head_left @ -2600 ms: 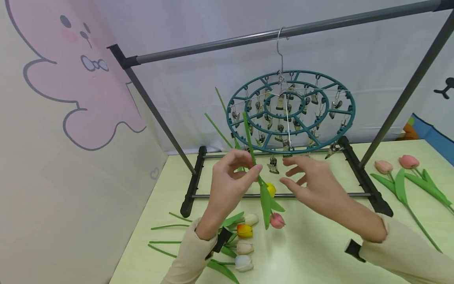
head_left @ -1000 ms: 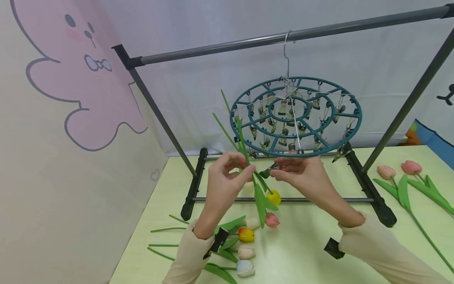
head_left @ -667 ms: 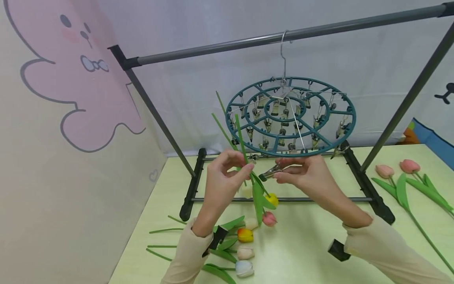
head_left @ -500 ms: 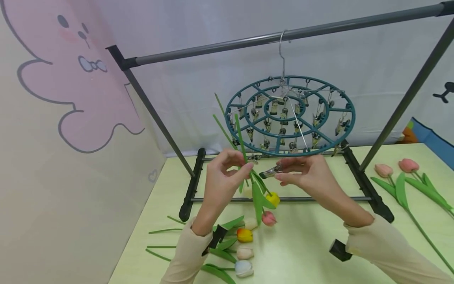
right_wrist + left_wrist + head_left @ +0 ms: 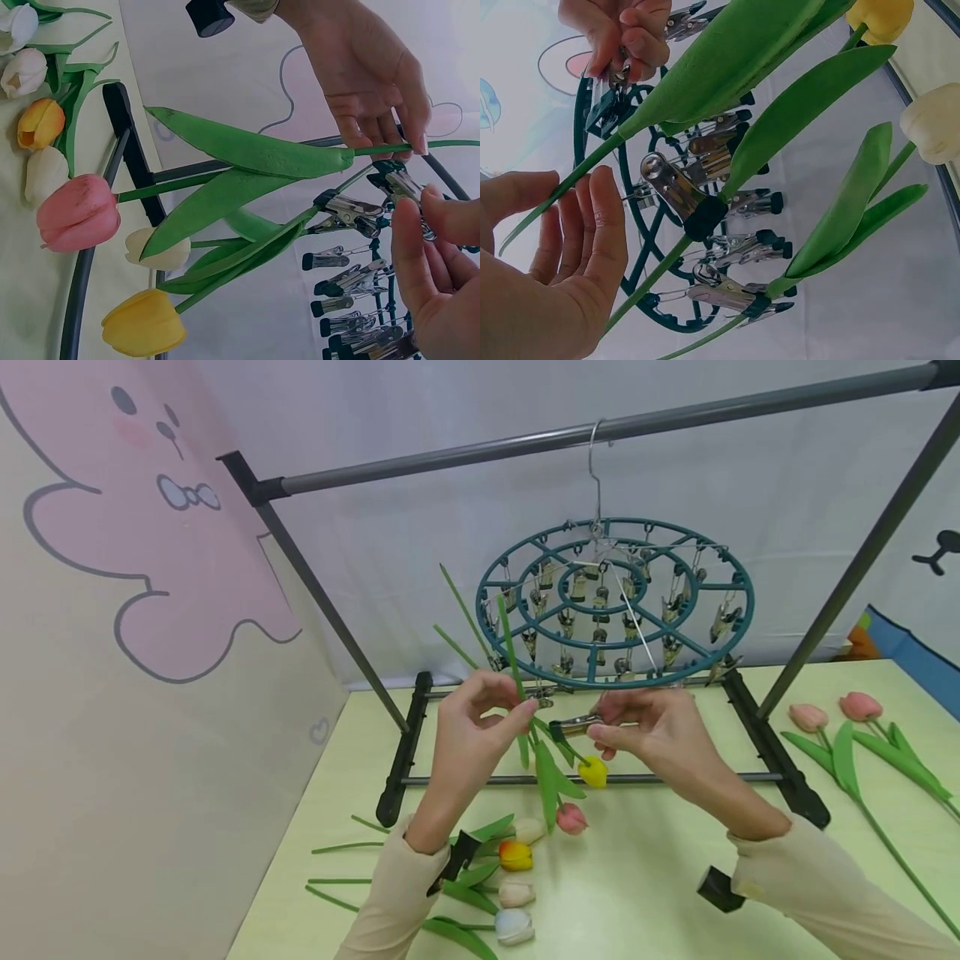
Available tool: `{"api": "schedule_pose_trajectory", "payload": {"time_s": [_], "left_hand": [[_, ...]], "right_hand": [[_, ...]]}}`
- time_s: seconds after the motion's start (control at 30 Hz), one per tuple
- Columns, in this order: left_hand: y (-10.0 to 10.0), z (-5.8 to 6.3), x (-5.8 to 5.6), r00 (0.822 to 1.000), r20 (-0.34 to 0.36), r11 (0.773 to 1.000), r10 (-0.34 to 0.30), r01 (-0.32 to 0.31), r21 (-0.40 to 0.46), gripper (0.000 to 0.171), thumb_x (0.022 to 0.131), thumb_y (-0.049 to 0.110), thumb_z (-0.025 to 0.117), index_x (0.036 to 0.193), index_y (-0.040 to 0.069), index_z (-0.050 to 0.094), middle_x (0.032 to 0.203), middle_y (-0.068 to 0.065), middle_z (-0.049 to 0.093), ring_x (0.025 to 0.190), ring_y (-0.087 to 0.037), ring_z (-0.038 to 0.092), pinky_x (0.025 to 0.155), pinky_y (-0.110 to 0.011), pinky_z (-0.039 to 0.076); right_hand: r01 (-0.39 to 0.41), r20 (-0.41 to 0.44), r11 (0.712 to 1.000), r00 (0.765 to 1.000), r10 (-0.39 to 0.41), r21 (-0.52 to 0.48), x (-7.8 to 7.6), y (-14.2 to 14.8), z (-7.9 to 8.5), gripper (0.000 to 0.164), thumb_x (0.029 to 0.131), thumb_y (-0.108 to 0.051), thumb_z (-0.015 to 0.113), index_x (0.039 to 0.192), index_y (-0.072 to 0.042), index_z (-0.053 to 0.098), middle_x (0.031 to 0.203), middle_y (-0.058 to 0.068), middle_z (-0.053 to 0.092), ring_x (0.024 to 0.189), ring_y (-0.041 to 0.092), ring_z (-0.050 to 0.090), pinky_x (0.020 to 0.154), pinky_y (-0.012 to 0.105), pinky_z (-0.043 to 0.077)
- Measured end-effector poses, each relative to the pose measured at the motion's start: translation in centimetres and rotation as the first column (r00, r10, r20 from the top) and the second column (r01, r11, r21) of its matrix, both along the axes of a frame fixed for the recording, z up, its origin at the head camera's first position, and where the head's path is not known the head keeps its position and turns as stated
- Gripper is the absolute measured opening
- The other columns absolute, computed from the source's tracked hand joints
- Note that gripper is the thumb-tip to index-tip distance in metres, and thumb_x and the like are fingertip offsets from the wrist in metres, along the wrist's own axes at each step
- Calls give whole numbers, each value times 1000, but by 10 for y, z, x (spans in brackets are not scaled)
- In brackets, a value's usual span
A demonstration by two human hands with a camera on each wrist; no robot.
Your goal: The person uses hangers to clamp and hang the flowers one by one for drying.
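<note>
My left hand [image 5: 480, 731] pinches the green stem of a pink tulip [image 5: 79, 212], whose bloom hangs head down. Between the thumb and fingers of my right hand [image 5: 660, 727] is a metal clip [image 5: 576, 725] with dark tips, level with that stem. In the right wrist view the clip's tips [image 5: 390, 172] are right beside the stem, just below it. The clip belongs to a round teal hanger [image 5: 750, 602] with several such clips. A yellow tulip [image 5: 144, 322] and a cream tulip [image 5: 934, 124] hang upside down, their stems gripped by other clips.
The hanger hooks over the top bar [image 5: 450, 462] of a grey rack standing on a pale table [image 5: 645, 877]. Several tulips, among them an orange one [image 5: 516, 856], lie at the lower left. Two pink tulips [image 5: 861, 706] lie at the right.
My right hand, earlier loose beside the hanger, has taken hold of a clip and tilted it level toward the stem. The yellow tulip has swung slightly right. My left hand keeps its pinch.
</note>
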State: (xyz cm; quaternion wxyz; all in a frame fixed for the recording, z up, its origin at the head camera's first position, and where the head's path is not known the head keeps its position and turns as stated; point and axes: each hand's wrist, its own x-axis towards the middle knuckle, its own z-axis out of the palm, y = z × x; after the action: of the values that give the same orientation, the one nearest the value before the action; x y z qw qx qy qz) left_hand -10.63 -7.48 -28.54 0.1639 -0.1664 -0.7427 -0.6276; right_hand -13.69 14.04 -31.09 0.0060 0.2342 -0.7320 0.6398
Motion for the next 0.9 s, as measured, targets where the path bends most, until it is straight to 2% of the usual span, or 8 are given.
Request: {"api": "schedule_pose_trajectory", "payload": {"time_s": [0.2,0.4,0.6,0.77,0.9], "left_hand": [[1,1,0,1000,-1,1000,-7,7,-5,18,85,9,70,98,3,60,89,-10,61,79,-22,61,64,-40,57],[5,1,-1,1000,-5,1000,2,-2,-22,20,84,10,71,98,1,60,89,-9,61,80,-20,61,67,-34,58],[9,4,-2,1000,-22,999,16,-17,-44,18,84,11,72,96,4,61,88,-7,61,80,-18,62,68,-32,57],[10,4,-2,1000,-23,999,17,-18,-47,17,84,11,72,95,5,61,88,-6,61,80,-18,62,68,-32,57],[9,3,-2,1000,-17,999,23,-23,-44,17,84,11,72,95,4,61,87,-7,61,80,-18,62,67,-32,57]], "right_hand": [[8,-25,1000,1000,-8,-20,1,-1,0,19,80,0,73,91,10,62,83,20,64,60,22,66,61,34,58],[-18,-50,999,999,16,-43,0,-4,0,16,80,2,72,88,10,61,81,18,64,58,24,66,60,35,58],[-26,-63,999,998,24,-38,-1,-4,-1,16,80,0,73,88,8,62,80,17,64,59,23,66,60,34,58],[-35,-46,999,998,33,-36,0,-4,-1,15,81,0,72,90,8,61,84,19,64,64,24,68,60,36,58],[-29,0,999,1000,29,-15,0,-4,-2,22,82,-4,73,97,7,63,92,19,65,74,23,68,64,35,59]]}}
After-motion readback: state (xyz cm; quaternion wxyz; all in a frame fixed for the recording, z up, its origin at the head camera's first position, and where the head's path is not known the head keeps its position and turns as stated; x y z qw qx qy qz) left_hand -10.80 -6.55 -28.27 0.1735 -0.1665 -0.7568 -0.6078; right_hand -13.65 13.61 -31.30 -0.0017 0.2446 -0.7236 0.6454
